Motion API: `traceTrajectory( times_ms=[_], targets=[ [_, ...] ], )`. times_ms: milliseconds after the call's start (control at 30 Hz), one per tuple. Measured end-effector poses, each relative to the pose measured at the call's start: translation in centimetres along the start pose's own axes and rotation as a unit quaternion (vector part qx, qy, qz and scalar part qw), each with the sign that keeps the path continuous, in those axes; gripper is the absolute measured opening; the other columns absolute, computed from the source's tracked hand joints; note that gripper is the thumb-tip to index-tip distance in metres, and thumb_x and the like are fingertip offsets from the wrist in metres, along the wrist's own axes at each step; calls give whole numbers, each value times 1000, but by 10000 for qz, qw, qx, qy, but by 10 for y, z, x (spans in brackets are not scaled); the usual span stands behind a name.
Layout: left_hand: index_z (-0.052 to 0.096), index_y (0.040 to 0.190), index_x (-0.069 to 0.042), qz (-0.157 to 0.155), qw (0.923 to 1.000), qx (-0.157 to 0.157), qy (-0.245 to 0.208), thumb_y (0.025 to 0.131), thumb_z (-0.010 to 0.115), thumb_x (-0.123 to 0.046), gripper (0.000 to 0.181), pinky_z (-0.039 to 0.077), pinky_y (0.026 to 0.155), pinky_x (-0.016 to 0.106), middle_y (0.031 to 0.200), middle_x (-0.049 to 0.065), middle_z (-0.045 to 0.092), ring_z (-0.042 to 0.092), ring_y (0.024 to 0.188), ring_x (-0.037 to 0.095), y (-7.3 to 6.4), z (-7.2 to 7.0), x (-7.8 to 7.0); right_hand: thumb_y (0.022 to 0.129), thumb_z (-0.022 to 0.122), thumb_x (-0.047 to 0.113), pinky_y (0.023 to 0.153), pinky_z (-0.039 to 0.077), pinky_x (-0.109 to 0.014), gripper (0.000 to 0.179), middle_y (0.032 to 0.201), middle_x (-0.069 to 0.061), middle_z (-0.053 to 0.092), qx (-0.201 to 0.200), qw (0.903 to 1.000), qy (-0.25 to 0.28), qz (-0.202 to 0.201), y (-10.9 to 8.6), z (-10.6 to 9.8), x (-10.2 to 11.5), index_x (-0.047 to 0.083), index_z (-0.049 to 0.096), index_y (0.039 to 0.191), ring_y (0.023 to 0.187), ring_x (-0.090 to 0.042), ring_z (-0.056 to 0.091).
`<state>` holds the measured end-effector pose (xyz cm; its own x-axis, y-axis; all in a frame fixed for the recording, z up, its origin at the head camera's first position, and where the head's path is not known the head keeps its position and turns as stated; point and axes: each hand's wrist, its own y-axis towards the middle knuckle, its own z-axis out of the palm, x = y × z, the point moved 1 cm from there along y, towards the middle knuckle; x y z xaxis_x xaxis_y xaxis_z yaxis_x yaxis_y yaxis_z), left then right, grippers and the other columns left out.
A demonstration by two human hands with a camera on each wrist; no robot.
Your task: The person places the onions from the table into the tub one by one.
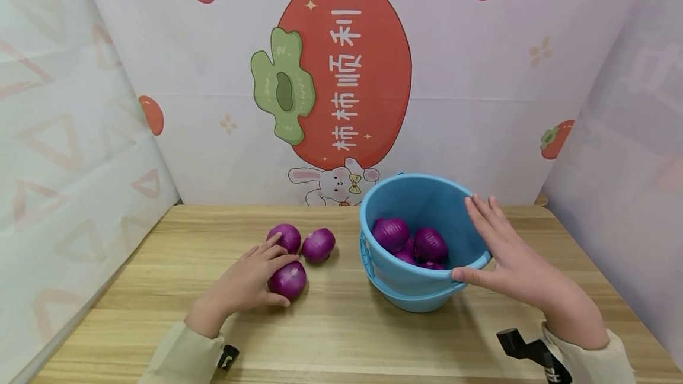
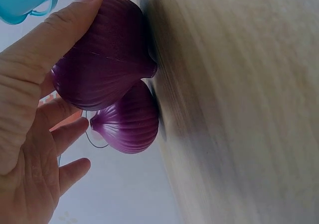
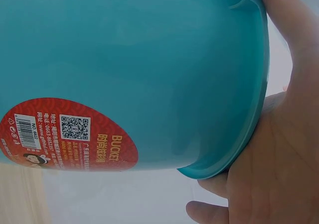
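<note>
My left hand spans a red onion on the wooden table, thumb on its near side and fingers on its far side. In the left wrist view the thumb lies along that onion, and a second onion sits behind it. Two more onions, one under the fingertips and one to its right, lie just beyond. My right hand rests against the right rim of a light blue bucket, fingers straight and spread, thumb at the near rim. Several red onions lie inside the bucket.
The bucket stands upright on the wooden table, its handle hanging down the left side. A red oval label is on its wall. Behind the table hangs a printed backdrop, with pale sheets along both sides.
</note>
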<state>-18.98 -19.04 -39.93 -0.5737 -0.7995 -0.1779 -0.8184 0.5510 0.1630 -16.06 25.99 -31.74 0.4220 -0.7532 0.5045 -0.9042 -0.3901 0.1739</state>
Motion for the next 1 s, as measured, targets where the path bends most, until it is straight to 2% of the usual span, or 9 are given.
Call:
traceTrajectory(
  times_ms=[100, 300, 533, 1000],
  targets=[
    [63, 132, -10, 87, 10000, -3, -27, 67, 89, -45, 78, 37, 108, 67, 128, 6, 61, 35, 145, 41, 0, 1, 1, 82, 78, 45, 101, 15, -85, 114, 169, -6, -7, 14, 10000, 39, 14, 0, 0, -1, 18, 0, 161, 153, -33, -21],
    [63, 129, -7, 150, 9992, -92, -363, 68, 90, -38, 74, 45, 106, 59, 129, 10, 59, 45, 138, 42, 0, 0, 4, 82, 78, 45, 101, 15, -85, 114, 169, -7, -6, 5, 10000, 54, 17, -1, 1, -1, 19, 0, 161, 153, -34, -21],
    [61, 132, -7, 91, 9985, -19, -543, 71, 89, -35, 72, 54, 96, 52, 134, 12, 54, 62, 117, 32, -2, -1, 4, 82, 78, 44, 101, 14, -85, 113, 169, -8, -6, 0, 10000, 78, -21, 0, 1, -1, 19, 0, 161, 153, -33, -21],
    [60, 132, -11, 225, 9976, -162, -627, 73, 88, -33, 69, 57, 91, 45, 131, 5, 54, 65, 107, 23, 0, -2, 6, 82, 78, 45, 102, 15, -84, 113, 169, -9, -5, -1, 10000, 42, -16, 0, 0, 0, 19, 1, 161, 153, -33, -20]
  ],
)
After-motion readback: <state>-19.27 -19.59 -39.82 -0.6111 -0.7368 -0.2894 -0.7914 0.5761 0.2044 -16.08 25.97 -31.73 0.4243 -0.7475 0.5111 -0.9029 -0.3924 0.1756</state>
